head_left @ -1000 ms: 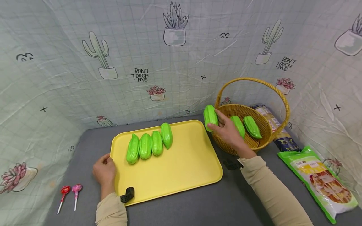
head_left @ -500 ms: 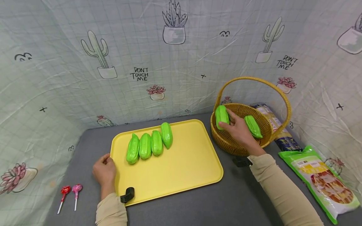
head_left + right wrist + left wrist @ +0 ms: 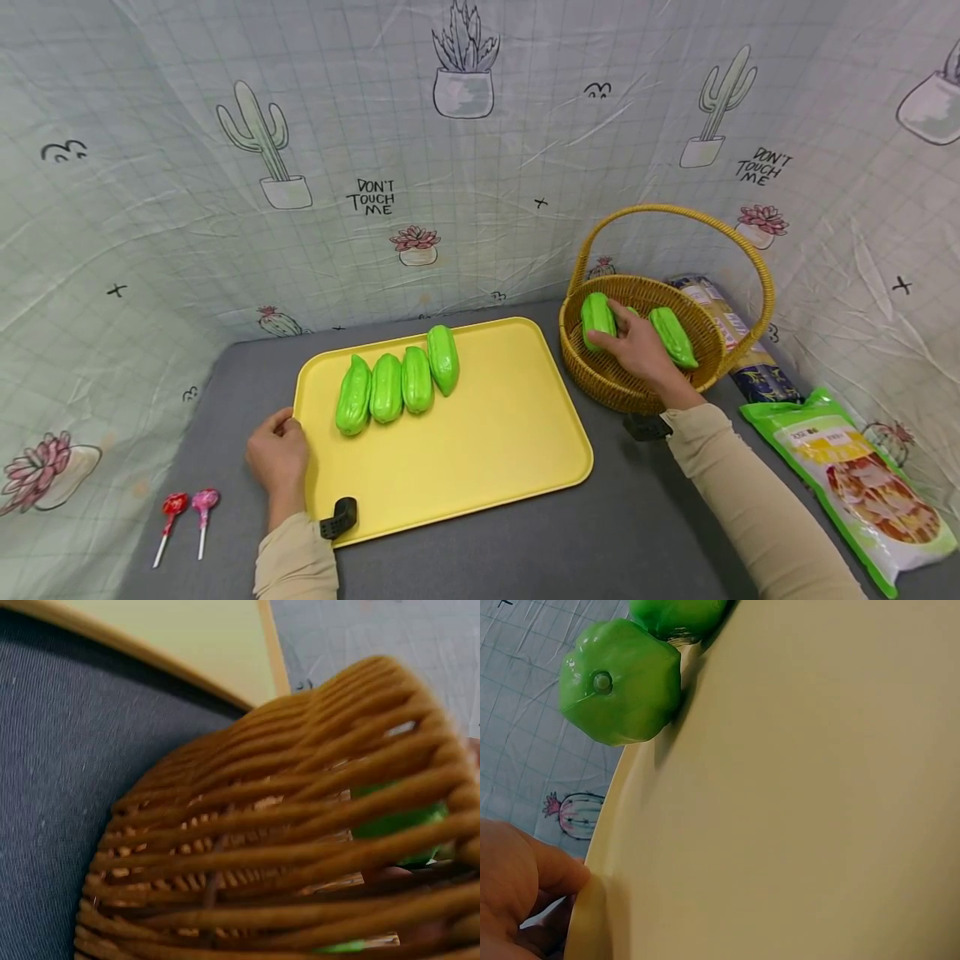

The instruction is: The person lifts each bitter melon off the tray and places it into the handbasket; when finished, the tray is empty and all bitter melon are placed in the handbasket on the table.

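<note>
In the head view my right hand (image 3: 637, 346) is inside the wicker basket (image 3: 600, 385), its thumb and fingers gripping a green ribbed fruit (image 3: 597, 320) at the basket's left side. Another green fruit (image 3: 672, 337) lies to the right of the hand, and a bit of one more shows behind the fingers. My left hand (image 3: 279, 454) pinches the left rim of the yellow tray (image 3: 480, 442); the left wrist view shows the thumb and fingers (image 3: 564, 871) at that rim. Several green fruits (image 3: 386, 388) lie side by side on the tray's upper left. Basket weave mostly hides the right hand in the right wrist view.
Two lollipops (image 3: 204, 502) lie on the grey table at the left. Right of the basket are a blue-and-gold package (image 3: 757, 371) and a green-edged food bag (image 3: 873, 483). The basket's tall handle (image 3: 678, 210) arches above it. A patterned cloth stands behind.
My right hand has moved right and down from the basket's left edge into the basket, still gripping the green fruit. My left hand and the tray have stayed in place.
</note>
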Action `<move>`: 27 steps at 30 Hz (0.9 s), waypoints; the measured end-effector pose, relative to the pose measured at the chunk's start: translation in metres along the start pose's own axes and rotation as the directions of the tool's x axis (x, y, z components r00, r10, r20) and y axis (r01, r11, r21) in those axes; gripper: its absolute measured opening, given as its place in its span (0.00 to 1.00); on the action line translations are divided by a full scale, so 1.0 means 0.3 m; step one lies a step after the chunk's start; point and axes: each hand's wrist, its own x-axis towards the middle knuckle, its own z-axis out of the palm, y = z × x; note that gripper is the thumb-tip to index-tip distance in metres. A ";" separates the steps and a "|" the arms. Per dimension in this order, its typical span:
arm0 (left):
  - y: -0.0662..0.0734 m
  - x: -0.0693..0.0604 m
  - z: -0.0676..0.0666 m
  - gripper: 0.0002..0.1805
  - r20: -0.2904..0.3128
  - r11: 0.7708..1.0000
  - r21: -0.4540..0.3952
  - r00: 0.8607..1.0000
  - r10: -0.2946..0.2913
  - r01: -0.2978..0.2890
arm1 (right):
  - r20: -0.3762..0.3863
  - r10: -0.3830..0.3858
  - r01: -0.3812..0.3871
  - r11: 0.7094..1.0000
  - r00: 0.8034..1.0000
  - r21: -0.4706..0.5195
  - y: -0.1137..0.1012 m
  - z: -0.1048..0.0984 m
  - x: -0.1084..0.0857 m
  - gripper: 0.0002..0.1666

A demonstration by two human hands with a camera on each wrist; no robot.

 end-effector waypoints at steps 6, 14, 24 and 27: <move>-0.001 0.000 0.001 0.20 -0.008 1.000 0.001 1.000 0.004 -0.004 | 0.034 0.041 -0.039 0.998 0.999 -0.056 0.027 -0.001 0.021 0.51; -0.003 0.005 0.001 0.20 -0.005 1.000 -0.001 1.000 0.001 -0.001 | 0.058 0.076 -0.072 0.995 0.995 -0.076 0.057 -0.010 0.036 0.50; 0.003 0.002 0.000 0.20 -0.024 1.000 0.004 1.000 0.016 -0.016 | 0.040 0.083 -0.081 0.995 0.996 -0.060 0.074 -0.021 0.041 0.50; 0.001 0.003 0.000 0.20 -0.016 1.000 0.005 1.000 0.010 -0.010 | 0.043 0.099 -0.096 0.993 0.994 -0.069 0.075 -0.027 0.035 0.50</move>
